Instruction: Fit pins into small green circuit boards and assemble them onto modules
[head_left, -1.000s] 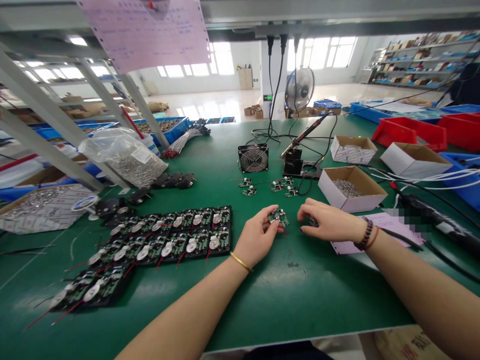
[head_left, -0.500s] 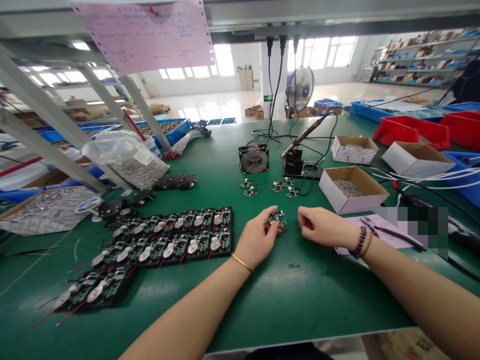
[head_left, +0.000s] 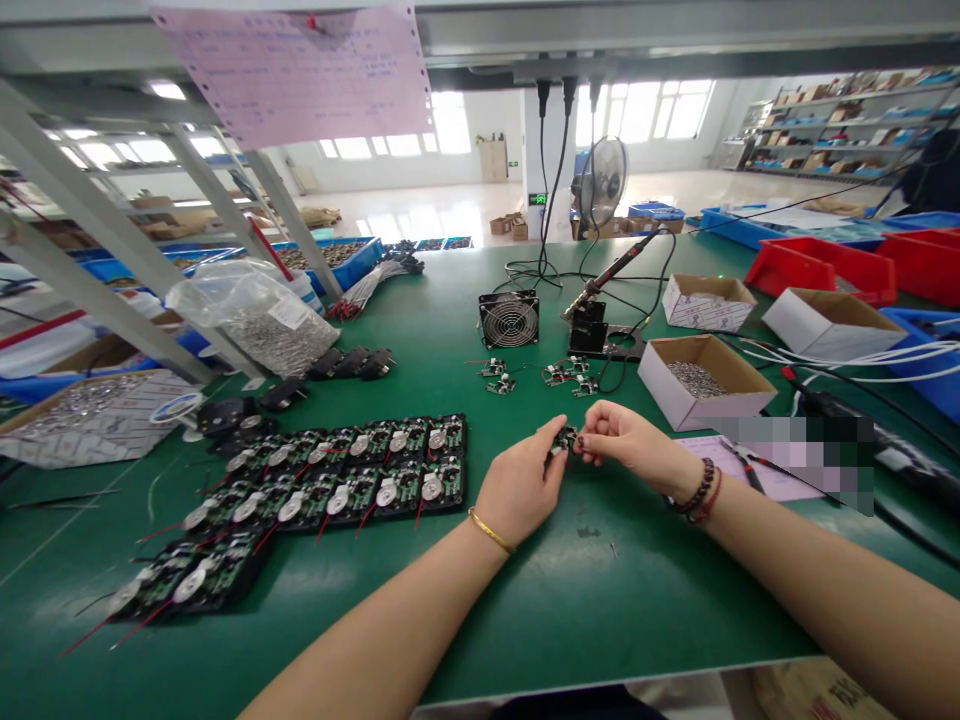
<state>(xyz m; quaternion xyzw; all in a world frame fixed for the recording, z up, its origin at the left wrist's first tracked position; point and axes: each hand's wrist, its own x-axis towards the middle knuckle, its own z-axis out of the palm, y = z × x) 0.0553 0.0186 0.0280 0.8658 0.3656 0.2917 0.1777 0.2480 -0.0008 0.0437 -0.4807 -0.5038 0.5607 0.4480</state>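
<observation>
My left hand pinches a small green circuit board between thumb and fingers, just above the green table. At the board's right edge, the fingers of my right hand are pressed together; what they pinch, if anything, is too small to name. Several similar small boards lie farther back, in front of the soldering iron in its stand. Left of my hands are rows of black housings holding green boards, round silvery discs and red wires.
A small black fan stands behind the loose boards. To the right are a white carton of small metal parts and pliers on pink paper. A plastic bag of metal parts and several black plugs sit at the left.
My right hand has moved left and now meets the board in my left hand. The board has turned and is more covered by fingers.
</observation>
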